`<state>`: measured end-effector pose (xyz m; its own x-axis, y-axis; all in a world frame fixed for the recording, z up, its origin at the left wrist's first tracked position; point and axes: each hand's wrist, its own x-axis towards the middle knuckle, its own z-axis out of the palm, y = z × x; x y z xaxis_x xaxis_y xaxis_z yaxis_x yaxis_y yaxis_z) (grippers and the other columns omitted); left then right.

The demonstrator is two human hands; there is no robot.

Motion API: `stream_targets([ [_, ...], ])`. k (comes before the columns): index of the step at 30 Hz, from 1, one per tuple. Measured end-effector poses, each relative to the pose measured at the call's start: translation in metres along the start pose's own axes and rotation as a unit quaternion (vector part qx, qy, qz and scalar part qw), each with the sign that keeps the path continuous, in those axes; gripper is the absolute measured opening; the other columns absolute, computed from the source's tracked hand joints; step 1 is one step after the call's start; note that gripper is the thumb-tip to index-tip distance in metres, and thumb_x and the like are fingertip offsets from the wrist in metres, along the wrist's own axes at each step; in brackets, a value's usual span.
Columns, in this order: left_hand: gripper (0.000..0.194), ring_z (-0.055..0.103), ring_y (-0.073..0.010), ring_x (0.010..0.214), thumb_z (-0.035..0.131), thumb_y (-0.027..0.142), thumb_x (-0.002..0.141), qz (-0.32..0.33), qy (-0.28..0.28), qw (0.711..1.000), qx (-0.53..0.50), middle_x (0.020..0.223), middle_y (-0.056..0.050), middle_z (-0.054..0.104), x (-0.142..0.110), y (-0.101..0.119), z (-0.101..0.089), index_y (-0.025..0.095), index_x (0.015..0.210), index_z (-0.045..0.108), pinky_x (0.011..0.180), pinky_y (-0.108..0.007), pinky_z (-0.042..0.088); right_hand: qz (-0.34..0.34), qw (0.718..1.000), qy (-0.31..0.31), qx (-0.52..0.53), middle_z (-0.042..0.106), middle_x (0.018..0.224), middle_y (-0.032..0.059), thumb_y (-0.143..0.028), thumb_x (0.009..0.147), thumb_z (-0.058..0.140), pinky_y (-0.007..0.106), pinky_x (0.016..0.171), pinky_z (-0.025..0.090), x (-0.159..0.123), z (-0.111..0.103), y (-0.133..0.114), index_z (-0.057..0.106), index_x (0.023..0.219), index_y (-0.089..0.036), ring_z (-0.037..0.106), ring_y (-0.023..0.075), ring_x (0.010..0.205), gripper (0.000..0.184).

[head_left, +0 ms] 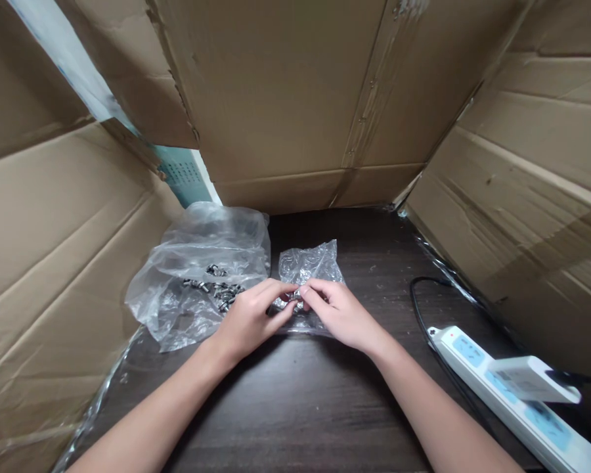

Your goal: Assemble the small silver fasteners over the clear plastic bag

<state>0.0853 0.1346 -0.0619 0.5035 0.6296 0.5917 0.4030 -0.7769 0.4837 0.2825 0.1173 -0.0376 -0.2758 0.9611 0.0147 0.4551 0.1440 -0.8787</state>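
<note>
My left hand [259,310] and my right hand [337,309] meet near the middle of the dark table, fingertips pinched around a small metal part [294,297]. It looks like a screw or bolt, though the fingers cover much of it. Beneath and behind the fingers lies a small clear plastic bag [312,261]. Left of it, a larger clear plastic bag [201,240] spreads open, with a heap of small metal screw-like pieces [221,292] on it. My left wrist is close to that heap.
Cardboard panels [285,92] wall the dark wooden table [295,407] at the back and both sides. At the right lies a white power strip [517,394] with a white plug-in adapter [536,380]. A black cable [418,309] curves beside it. A teal printed sheet [182,172] shows at the back left.
</note>
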Motion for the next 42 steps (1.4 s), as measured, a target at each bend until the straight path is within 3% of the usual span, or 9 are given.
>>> stream_targets([
  [3, 0.021, 0.071, -0.0182, 0.089, 0.063, 0.016, 0.094, 0.000, -0.002, 1.000, 0.001, 0.102, -0.009, 0.074, -0.001, -0.002, 0.001, 0.015, 0.114, 0.067, 0.080, -0.031, 0.059, -0.001, 1.000, 0.007, 0.001, 0.062, 0.086, -0.0012, -0.025, 0.090, 0.058, 0.027, 0.058, 0.036, -0.002, 0.000, -0.001, 0.061, 0.097, -0.019, 0.043, 0.0097, 0.058, 0.010],
  [6, 0.021, 0.071, -0.0179, 0.088, 0.064, 0.017, 0.094, -0.004, 0.000, 1.000, 0.004, 0.102, -0.009, 0.074, -0.002, -0.003, 0.001, 0.014, 0.114, 0.067, 0.079, -0.030, 0.059, -0.013, 1.000, 0.020, -0.004, 0.061, 0.098, 0.0001, -0.018, 0.084, 0.061, 0.027, 0.060, 0.038, -0.003, 0.000, 0.001, 0.061, 0.104, -0.020, 0.042, 0.0083, 0.059, 0.020],
  [13, 0.022, 0.070, -0.0167, 0.081, 0.065, 0.019, 0.093, -0.027, -0.003, 0.999, 0.018, 0.094, -0.006, 0.074, -0.001, -0.002, 0.001, 0.016, 0.115, 0.068, 0.075, -0.029, 0.058, -0.064, 0.997, 0.049, -0.011, 0.058, 0.103, 0.0029, -0.013, 0.084, 0.059, 0.028, 0.066, 0.042, 0.000, 0.001, 0.007, 0.068, 0.098, -0.020, 0.047, 0.0104, 0.068, 0.018],
  [18, 0.019, 0.070, -0.0166, 0.076, 0.064, 0.019, 0.093, -0.039, 0.006, 0.999, 0.034, 0.087, -0.006, 0.073, -0.001, -0.005, 0.002, 0.014, 0.110, 0.069, 0.072, -0.029, 0.058, -0.080, 0.994, 0.068, 0.006, 0.058, 0.102, 0.0031, -0.013, 0.085, 0.058, 0.028, 0.067, 0.043, 0.000, 0.000, 0.005, 0.066, 0.081, -0.020, 0.050, 0.0117, 0.072, 0.011],
  [24, 0.021, 0.071, -0.0168, 0.078, 0.063, 0.019, 0.093, -0.034, 0.000, 0.999, 0.030, 0.090, -0.006, 0.074, 0.000, -0.004, 0.001, 0.016, 0.113, 0.068, 0.076, -0.030, 0.060, -0.079, 0.993, 0.070, -0.048, 0.060, 0.104, 0.0036, -0.011, 0.086, 0.055, 0.029, 0.068, 0.045, 0.001, 0.000, 0.007, 0.068, 0.103, -0.022, 0.053, 0.0129, 0.074, 0.024],
  [34, 0.019, 0.072, -0.0167, 0.079, 0.064, 0.020, 0.093, -0.044, -0.006, 0.999, 0.020, 0.092, -0.005, 0.075, -0.001, -0.003, 0.002, 0.016, 0.111, 0.067, 0.075, -0.029, 0.060, -0.077, 0.993, 0.057, -0.070, 0.061, 0.101, 0.0035, -0.012, 0.087, 0.056, 0.030, 0.073, 0.045, 0.002, 0.002, 0.009, 0.066, 0.093, -0.019, 0.054, 0.0132, 0.076, 0.014],
  [39, 0.017, 0.072, -0.0165, 0.078, 0.063, 0.022, 0.093, -0.041, -0.001, 0.999, 0.020, 0.091, -0.005, 0.076, 0.000, -0.003, 0.003, 0.016, 0.109, 0.068, 0.073, -0.029, 0.061, -0.090, 0.993, 0.069, -0.031, 0.060, 0.101, 0.0030, -0.008, 0.083, 0.056, 0.028, 0.067, 0.043, 0.002, 0.002, 0.008, 0.069, 0.092, -0.020, 0.052, 0.0121, 0.073, 0.020],
  [42, 0.016, 0.072, -0.0165, 0.077, 0.063, 0.022, 0.093, -0.042, -0.003, 0.999, 0.018, 0.090, -0.005, 0.075, -0.001, -0.005, 0.003, 0.016, 0.108, 0.069, 0.072, -0.028, 0.061, -0.095, 0.992, 0.081, 0.001, 0.060, 0.101, 0.0032, -0.006, 0.080, 0.054, 0.026, 0.061, 0.041, 0.001, 0.001, 0.006, 0.070, 0.080, -0.020, 0.052, 0.0120, 0.072, 0.020],
])
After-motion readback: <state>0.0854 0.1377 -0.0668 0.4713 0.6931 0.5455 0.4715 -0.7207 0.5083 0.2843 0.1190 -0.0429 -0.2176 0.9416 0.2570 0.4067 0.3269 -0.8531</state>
